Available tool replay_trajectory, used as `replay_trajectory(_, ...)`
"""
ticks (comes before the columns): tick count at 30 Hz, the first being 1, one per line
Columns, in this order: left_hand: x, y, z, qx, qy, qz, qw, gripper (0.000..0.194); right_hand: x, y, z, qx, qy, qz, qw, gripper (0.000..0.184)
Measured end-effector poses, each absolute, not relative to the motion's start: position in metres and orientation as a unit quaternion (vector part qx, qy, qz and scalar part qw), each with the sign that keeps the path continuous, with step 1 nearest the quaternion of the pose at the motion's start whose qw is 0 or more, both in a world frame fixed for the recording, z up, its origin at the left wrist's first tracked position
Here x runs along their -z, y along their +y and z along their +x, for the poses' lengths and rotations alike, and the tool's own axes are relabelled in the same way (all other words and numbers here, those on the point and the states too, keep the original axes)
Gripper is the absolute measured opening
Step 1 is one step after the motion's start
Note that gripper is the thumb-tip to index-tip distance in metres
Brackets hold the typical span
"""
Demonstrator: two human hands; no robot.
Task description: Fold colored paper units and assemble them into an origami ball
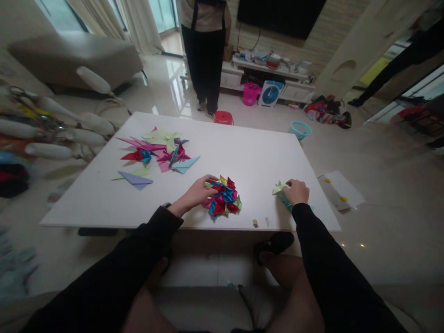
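A many-coloured origami cluster (pixel 225 196) of red, blue, yellow, pink and green folded paper sits near the front middle of the white table (pixel 249 159). My left hand (pixel 201 190) is at its left side, fingers and thumb around its upper left edge. Farther right, my right hand (pixel 297 190) is closed, fingertips pinching a light green folded paper piece (pixel 279 188). Beneath that hand lies a teal folded paper piece (pixel 286 202), partly hidden by it. My palm hides part of what the right fingers touch.
Loose folded papers (pixel 161 148) lie heaped on the table's left. Two small scraps (pixel 255 223) are by the front edge. Beyond the table are a red stool (pixel 224 117), a teal basket (pixel 300 130) and a standing person (pixel 204 55). A lamp (pixel 69 125) hangs at left.
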State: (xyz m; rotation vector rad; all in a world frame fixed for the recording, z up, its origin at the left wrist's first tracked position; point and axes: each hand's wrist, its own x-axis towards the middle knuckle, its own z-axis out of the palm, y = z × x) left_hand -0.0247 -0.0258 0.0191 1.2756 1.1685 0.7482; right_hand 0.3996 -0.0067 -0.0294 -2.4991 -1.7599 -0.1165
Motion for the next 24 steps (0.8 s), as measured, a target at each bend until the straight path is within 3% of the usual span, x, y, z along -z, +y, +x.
replay_trajectory(4, -0.013, -0.022, -0.035, -0.326, 0.513, 0.56, 0.563, 0.04, 0.021, -0.002, 0.389, 0.062, -0.612, -0.785, 0.071, 0.031)
replay_trajectory(11, 0.003, 0.006, -0.074, -0.309, 0.608, 0.564, 0.466, 0.033, -0.011, 0.004, 0.332, 0.047, -0.674, -0.723, 0.146, 0.022)
replay_trajectory(18, 0.023, 0.044, -0.12, -0.346, 0.725, 0.464, 0.374, 0.042, -0.03, -0.001, 0.289, 0.015, -0.713, -0.674, 0.194, 0.019)
replay_trajectory(24, 0.036, 0.058, -0.153, -0.37, 0.772, 0.405, 0.322, 0.032, -0.026, -0.005, 0.287, -0.002, -0.728, -0.654, 0.206, 0.015)
